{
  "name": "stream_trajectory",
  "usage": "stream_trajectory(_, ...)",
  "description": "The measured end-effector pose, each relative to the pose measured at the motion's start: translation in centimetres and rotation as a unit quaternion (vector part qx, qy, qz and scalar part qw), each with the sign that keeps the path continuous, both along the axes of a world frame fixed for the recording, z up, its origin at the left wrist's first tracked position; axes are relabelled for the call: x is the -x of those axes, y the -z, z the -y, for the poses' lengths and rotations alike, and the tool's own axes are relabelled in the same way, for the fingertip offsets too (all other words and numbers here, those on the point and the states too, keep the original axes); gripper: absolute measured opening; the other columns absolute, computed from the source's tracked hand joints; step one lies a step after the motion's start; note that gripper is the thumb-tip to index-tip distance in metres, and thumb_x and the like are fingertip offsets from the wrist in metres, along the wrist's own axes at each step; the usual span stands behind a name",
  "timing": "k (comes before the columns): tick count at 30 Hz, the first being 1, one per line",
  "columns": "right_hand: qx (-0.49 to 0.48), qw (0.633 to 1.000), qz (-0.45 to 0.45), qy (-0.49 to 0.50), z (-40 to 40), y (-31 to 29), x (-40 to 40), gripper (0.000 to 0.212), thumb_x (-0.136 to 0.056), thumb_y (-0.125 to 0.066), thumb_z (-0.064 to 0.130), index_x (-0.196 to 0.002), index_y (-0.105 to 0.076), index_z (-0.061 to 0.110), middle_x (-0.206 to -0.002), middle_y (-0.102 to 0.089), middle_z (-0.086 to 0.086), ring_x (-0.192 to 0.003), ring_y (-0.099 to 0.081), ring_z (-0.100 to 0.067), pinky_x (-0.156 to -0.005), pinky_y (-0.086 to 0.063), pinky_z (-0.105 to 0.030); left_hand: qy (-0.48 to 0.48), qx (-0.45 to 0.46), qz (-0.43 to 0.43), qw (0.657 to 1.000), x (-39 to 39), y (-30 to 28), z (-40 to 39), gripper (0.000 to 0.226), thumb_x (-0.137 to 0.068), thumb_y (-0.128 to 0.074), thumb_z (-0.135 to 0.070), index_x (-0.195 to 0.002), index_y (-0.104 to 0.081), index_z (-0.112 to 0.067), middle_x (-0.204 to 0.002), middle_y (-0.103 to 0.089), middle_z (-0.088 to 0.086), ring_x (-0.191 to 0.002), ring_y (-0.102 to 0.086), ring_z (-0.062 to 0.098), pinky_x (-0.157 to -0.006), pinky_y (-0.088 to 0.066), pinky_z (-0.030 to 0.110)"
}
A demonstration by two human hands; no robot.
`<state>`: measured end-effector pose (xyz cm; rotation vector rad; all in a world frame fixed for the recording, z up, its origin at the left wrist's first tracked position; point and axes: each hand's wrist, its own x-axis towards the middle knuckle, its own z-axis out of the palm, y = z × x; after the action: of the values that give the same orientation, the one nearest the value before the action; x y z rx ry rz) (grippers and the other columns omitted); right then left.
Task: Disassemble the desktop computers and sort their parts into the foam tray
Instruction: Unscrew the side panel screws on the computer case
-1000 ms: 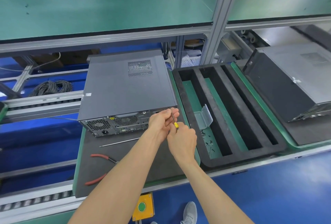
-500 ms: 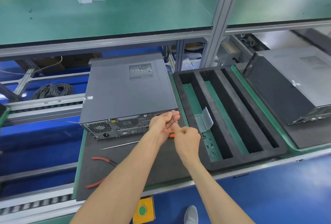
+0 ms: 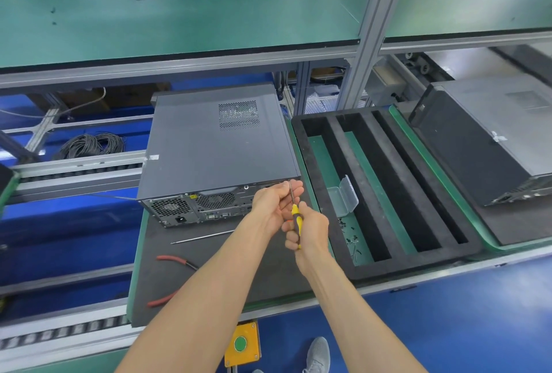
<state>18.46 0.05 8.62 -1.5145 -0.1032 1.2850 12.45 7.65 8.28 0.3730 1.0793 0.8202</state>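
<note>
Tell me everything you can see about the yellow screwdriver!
The screwdriver has a yellow and black handle, with a bit of orange near the shaft, and a thin grey metal shaft. The right hand grips the handle; the left hand steadies the shaft with its fingers. It stands nearly upright, tip up at the top right corner of the computer's rear panel. The tip itself is too small to make out.

The left forearm covers the middle of the red-handled pliers [image 3: 176, 262]. The tip of the screwdriver [image 3: 295, 217] is hidden behind the fingers [image 3: 294, 190] of the left hand [image 3: 276, 205]. The small parts [image 3: 351, 236] in the foam tray [image 3: 325, 211] are too small to identify. The right edge cuts off the second computer [image 3: 493, 145].
</note>
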Motion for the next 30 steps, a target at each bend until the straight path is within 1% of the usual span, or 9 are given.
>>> stream_trajectory(3,-0.006,1.000,-0.019,-0.022,0.0,-0.1,-0.5,0.023,-0.099,-0.055,0.016,-0.088,-0.065,-0.001,-0.054,-0.054,-0.011,-0.042,-0.032,-0.014,-0.038,-0.022,-0.024,0.004,-0.007,-0.004,1.000,0.0,-0.2,0.1,0.021,-0.103,-0.050,-0.004,-0.108,-0.069,0.002,-0.093,-0.078,0.007,-0.080,-0.075,0.011,-0.069,-0.059,0.025)
stream_trajectory(5,-0.013,0.980,0.190,-0.054,0.3,0.1,-0.4,0.029,-0.095,-0.060,0.018,-0.073,-0.067,0.000,-0.052,-0.053,-0.012,-0.046,-0.039,-0.015,-0.044,-0.032,-0.028,0.007,-0.005,-0.004,1.000,0.0,-0.3,0.1,0.022,-0.103,-0.048,-0.004,-0.110,-0.068,0.002,-0.097,-0.077,0.008,-0.084,-0.074,0.013,-0.070,-0.058,0.026)
stream_trajectory(7,0.003,0.873,0.475,-0.114,0.7,0.4,-0.1,0.031,-0.093,-0.061,0.021,-0.066,-0.067,0.007,-0.052,-0.051,-0.004,-0.052,-0.043,-0.013,-0.050,-0.031,-0.029,0.004,-0.003,-0.003,1.000,-0.1,-0.3,0.1,0.022,-0.103,-0.048,-0.003,-0.111,-0.068,0.003,-0.099,-0.077,0.010,-0.086,-0.075,0.015,-0.073,-0.057,0.027)
stream_trajectory(9,-0.002,0.819,0.562,-0.112,0.9,0.4,0.3,0.030,-0.093,-0.062,0.024,-0.066,-0.066,0.013,-0.053,-0.046,0.009,-0.053,-0.042,-0.010,-0.050,-0.025,-0.018,0.000,-0.004,0.001,1.000,0.0,-0.3,0.1,0.022,-0.103,-0.048,-0.002,-0.111,-0.068,0.003,-0.099,-0.077,0.011,-0.087,-0.075,0.016,-0.074,-0.058,0.027)
stream_trajectory(13,-0.008,0.988,0.152,-0.003,0.1,0.0,0.0,0.035,-0.098,-0.058,0.031,-0.076,-0.069,0.007,-0.051,-0.060,-0.002,-0.046,-0.047,-0.017,-0.041,-0.035,-0.024,0.008,-0.005,-0.006,1.000,0.0,-0.2,0.1,0.023,-0.103,-0.049,-0.005,-0.108,-0.070,0.001,-0.097,-0.078,0.008,-0.080,-0.075,0.012,-0.069,-0.059,0.026)
stream_trajectory(15,0.003,1.000,-0.018,-0.011,0.0,-0.4,-0.3,0.029,-0.100,-0.055,0.021,-0.086,-0.068,0.000,-0.055,-0.060,-0.011,-0.042,-0.039,-0.015,-0.037,-0.024,-0.023,0.014,-0.005,-0.021,1.000,0.0,-0.2,0.2,0.023,-0.104,-0.050,-0.008,-0.104,-0.072,-0.002,-0.100,-0.078,0.009,-0.077,-0.074,0.011,-0.061,-0.057,0.024)
stream_trajectory(19,-0.028,0.984,0.172,-0.043,0.5,0.2,-0.2,0.029,-0.094,-0.063,0.016,-0.067,-0.070,0.005,-0.053,-0.060,-0.010,-0.042,-0.043,-0.013,-0.038,-0.031,-0.022,0.004,-0.012,-0.002,1.000,0.0,-0.1,0.3,0.024,-0.104,-0.046,-0.004,-0.108,-0.069,0.001,-0.104,-0.077,0.011,-0.085,-0.075,0.013,-0.065,-0.057,0.024)
stream_trajectory(22,0.008,0.866,0.489,-0.104,0.9,0.6,0.1,0.030,-0.091,-0.066,0.023,-0.061,-0.066,0.015,-0.055,-0.058,-0.003,-0.054,-0.049,-0.013,-0.046,-0.031,-0.026,0.005,-0.013,0.009,1.000,0.1,-0.1,0.3,0.024,-0.104,-0.045,-0.001,-0.109,-0.068,0.002,-0.098,-0.078,0.010,-0.085,-0.076,0.014,-0.071,-0.057,0.025)
stream_trajectory(30,0.037,0.990,0.134,-0.001,0.2,0.0,-0.1,0.033,-0.096,-0.061,0.023,-0.068,-0.067,0.007,-0.049,-0.060,-0.001,-0.042,-0.047,-0.013,-0.043,-0.037,-0.028,0.003,-0.011,0.002,1.000,0.0,0.0,0.2,0.024,-0.103,-0.046,-0.001,-0.110,-0.069,0.002,-0.098,-0.078,0.009,-0.087,-0.075,0.016,-0.078,-0.057,0.029)
